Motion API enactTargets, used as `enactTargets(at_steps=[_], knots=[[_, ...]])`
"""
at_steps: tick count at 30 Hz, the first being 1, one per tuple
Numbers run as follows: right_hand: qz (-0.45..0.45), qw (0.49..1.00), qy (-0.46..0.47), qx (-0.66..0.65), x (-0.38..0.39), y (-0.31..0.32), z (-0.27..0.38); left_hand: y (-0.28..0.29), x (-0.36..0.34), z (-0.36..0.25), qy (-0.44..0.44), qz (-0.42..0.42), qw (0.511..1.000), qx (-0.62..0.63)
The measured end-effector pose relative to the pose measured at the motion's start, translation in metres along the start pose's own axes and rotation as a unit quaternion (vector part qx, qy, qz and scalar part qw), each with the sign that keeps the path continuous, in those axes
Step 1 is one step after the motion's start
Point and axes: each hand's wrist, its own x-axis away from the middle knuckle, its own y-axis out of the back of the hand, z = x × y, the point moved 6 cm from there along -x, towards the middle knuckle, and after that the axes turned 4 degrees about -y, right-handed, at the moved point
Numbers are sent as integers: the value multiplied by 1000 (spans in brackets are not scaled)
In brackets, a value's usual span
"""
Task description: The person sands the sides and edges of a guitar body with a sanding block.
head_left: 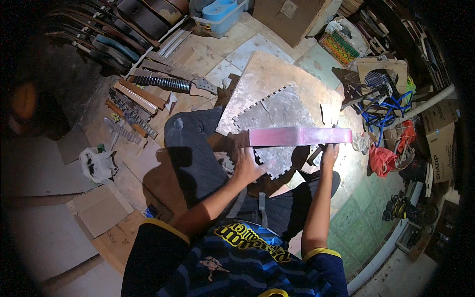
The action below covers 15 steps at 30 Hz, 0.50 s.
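A long pink piece point(300, 136), dusted with whitish powder, is held crosswise in front of me, its narrow side facing up and slightly bent near the middle. My left hand point(246, 166) grips it near the left end, with the thumb out to the right and the fingertips partly hidden behind it. My right hand point(330, 156) closes on its lower edge near the right end. Beneath it lies a grey foam mat point(277, 111) with toothed edges, smeared with dust. That mat rests on a pale board point(262, 69) on the floor, between my legs and beyond.
Guitar necks point(163, 84) and metal-toothed strips point(131, 116) lie at the left. A white plastic bag point(97, 163) and cardboard point(104, 210) are nearer. To the right are coiled blue hose point(383, 116), a red bag point(383, 161) and a carton point(440, 148). A blue tub point(217, 22) stands at the back.
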Motion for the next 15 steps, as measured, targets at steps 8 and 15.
enactTargets(at_steps=[8, 15], knots=[[-10, 999, 39, 25, -17, 28, -32, 19, -8, -5, 101, -127, 983, 84], [-10, 997, 55, 58, -14, 18, -36, -8, -6, 35, 203, 74, 971, 98]])
